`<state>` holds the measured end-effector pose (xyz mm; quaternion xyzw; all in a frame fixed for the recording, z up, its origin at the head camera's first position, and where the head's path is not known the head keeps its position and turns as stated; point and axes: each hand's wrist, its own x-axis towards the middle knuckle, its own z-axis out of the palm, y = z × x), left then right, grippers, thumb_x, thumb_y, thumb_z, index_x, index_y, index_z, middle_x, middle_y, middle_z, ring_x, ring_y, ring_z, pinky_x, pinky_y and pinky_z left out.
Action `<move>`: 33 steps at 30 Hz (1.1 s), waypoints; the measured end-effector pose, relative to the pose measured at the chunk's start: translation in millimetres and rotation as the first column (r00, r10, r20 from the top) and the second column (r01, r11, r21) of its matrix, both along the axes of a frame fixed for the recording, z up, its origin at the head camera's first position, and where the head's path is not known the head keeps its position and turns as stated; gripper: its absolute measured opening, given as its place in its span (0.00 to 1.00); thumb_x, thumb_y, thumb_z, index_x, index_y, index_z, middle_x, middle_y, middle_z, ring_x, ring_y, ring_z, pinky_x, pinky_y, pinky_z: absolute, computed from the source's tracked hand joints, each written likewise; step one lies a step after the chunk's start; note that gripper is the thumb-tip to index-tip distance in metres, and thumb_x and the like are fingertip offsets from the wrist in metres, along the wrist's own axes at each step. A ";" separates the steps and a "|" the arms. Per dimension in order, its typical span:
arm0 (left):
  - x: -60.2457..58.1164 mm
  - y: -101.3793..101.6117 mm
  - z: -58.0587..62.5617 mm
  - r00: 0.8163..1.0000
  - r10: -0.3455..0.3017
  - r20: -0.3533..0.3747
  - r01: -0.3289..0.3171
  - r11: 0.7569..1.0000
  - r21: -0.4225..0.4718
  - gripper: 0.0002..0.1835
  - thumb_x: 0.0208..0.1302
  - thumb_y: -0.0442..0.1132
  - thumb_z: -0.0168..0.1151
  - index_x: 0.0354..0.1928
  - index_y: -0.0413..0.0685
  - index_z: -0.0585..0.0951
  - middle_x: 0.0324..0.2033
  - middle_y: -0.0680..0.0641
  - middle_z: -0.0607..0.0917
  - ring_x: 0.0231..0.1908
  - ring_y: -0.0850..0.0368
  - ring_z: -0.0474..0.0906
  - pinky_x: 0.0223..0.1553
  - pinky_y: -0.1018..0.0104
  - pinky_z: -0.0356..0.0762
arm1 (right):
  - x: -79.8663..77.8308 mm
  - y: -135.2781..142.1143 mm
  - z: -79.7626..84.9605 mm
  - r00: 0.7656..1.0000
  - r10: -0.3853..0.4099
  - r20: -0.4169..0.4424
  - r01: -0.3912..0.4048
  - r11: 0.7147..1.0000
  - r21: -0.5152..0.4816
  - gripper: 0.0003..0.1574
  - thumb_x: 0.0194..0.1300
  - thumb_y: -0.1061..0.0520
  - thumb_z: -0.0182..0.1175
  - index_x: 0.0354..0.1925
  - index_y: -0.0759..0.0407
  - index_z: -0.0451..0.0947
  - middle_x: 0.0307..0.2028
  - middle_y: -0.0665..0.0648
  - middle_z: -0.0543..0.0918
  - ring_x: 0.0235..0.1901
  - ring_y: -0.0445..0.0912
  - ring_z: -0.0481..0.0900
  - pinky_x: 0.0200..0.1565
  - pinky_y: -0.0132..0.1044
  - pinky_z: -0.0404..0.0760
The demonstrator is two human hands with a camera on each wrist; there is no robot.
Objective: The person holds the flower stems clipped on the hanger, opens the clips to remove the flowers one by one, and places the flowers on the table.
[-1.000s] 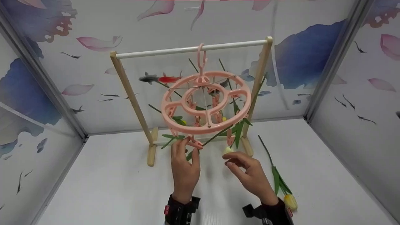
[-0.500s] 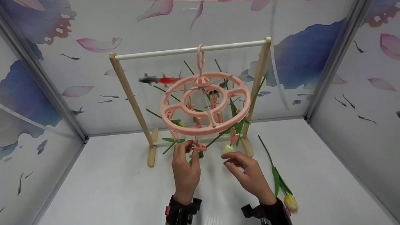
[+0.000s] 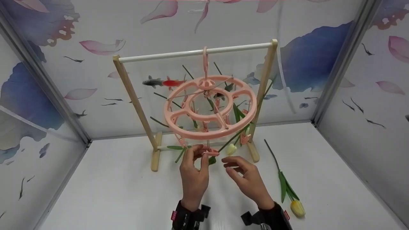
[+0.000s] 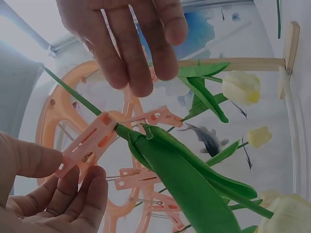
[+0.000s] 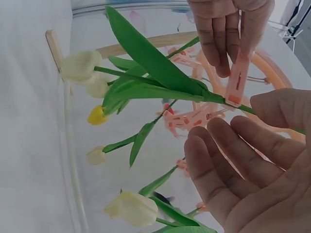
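My left hand (image 3: 195, 171) pinches a pink clothespin (image 4: 87, 143) between thumb and fingers. The clothespin hangs beneath a round pink clip hanger (image 3: 211, 133), and its jaws sit across the green stem of an artificial tulip (image 4: 184, 174). In the right wrist view that tulip's pale flower (image 5: 81, 65) lies off to the left, beyond its long leaves. My right hand (image 3: 247, 180) is just right of the clothespin, its fingers loosely bent with nothing between them. The right wrist view shows its palm beneath the stem; whether the thumb touches the stem, I cannot tell.
The hanger hooks over the white bar (image 3: 172, 55) of a wooden-legged stand. Several other tulips hang from its clips, including a pale one (image 3: 231, 149). A loose yellow tulip (image 3: 297, 208) lies on the white table at the right. Patterned panels surround the table.
The hanger has turned slightly, its front clips shifting right. My left hand has moved a little right with the clothespin, while my right hand has drifted slightly left, closer to it.
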<state>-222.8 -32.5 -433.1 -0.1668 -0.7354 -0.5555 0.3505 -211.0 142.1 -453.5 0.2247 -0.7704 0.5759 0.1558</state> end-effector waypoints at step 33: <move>2.0 3.4 -0.2 0.979 -0.187 0.087 0.179 0.979 0.094 0.12 0.77 0.35 0.59 0.56 0.37 0.80 0.45 0.46 0.86 0.44 0.53 0.84 0.54 0.59 0.81 | -10.6 -9.5 -6.6 0.999 0.012 0.038 -0.009 0.997 -0.080 0.12 0.76 0.62 0.60 0.54 0.63 0.83 0.46 0.59 0.87 0.48 0.46 0.85 0.51 0.37 0.83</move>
